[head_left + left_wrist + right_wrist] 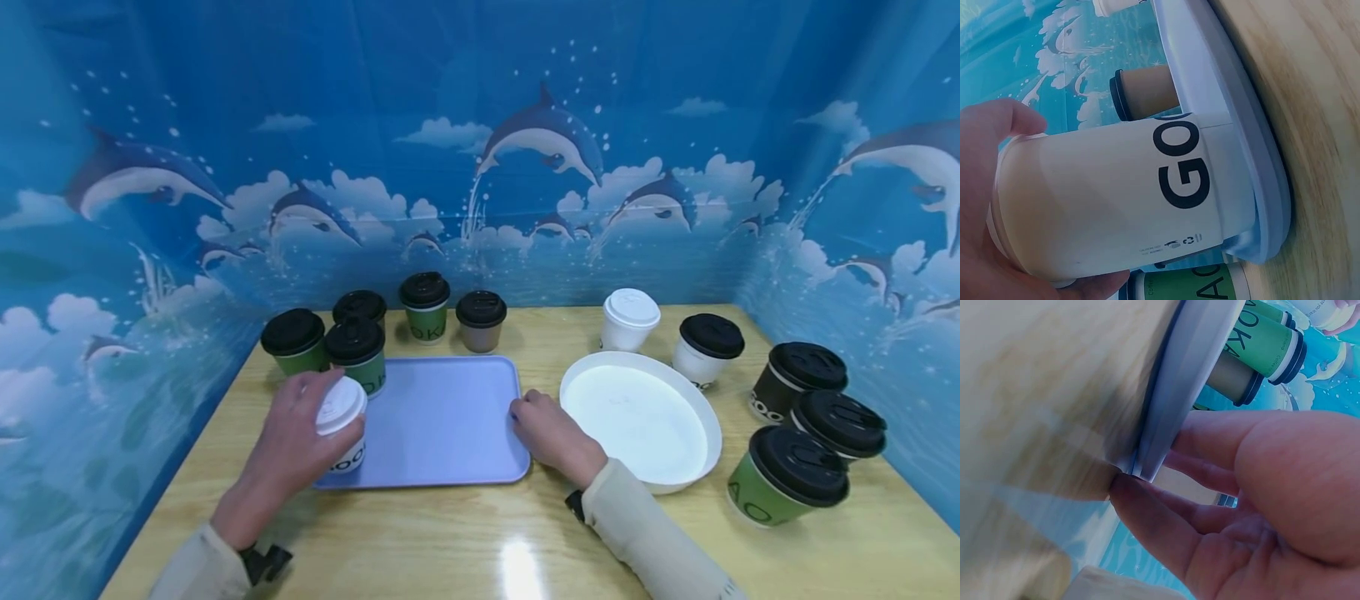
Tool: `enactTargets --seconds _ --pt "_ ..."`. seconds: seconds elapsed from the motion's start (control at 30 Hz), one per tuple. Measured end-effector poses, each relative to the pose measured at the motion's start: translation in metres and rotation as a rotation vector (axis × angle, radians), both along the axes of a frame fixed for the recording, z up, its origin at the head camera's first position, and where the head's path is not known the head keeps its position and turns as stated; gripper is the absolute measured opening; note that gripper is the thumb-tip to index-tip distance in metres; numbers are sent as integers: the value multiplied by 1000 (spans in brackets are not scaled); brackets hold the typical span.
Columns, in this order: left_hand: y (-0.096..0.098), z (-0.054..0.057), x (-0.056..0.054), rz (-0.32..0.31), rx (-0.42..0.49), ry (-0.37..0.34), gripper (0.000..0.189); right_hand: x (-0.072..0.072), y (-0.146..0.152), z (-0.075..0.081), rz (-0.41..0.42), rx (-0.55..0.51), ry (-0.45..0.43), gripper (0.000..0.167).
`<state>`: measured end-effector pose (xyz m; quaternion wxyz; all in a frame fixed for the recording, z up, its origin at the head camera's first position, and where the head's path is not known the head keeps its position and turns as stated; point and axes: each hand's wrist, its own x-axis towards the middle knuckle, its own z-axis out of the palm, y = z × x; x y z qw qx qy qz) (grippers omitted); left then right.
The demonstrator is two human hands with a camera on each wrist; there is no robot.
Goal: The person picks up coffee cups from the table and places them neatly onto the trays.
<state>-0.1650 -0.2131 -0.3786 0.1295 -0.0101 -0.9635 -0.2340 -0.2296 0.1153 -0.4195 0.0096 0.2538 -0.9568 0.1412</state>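
My left hand (288,437) grips a white paper cup (1097,200) with a white lid around its lid end. The cup is at the front left corner of a lilac tray (450,425), its base close against the tray's raised rim in the left wrist view. With its fingertips, my right hand (553,437) pinches the tray's right edge, thumb on one side of the rim and fingers on the other. Just behind the white cup, a green cup (367,375) with a black lid overlaps the tray's back left corner.
More lidded cups, among them a green one (427,323) and a brown-grey one (481,333), line the back left. Right of the tray lies a round white dish (637,417). Beyond it stand white cups (628,321), and black-lidded cups (780,492) at the right. A dolphin-print curtain (450,167) encloses the table.
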Motion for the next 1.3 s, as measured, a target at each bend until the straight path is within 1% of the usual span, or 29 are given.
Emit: enactTargets --seconds 0.4,0.73,1.07,1.3 --pt "2 1 2 -2 -14 33 73 0 0 -1 10 -5 28 13" --pt "4 0 2 -2 -9 8 73 0 0 -3 2 3 19 14" --pt "5 -2 3 -24 -6 10 72 -1 1 -3 -5 11 12 14" --pt "5 -3 3 -24 2 6 72 -1 1 -2 2 9 3 14"
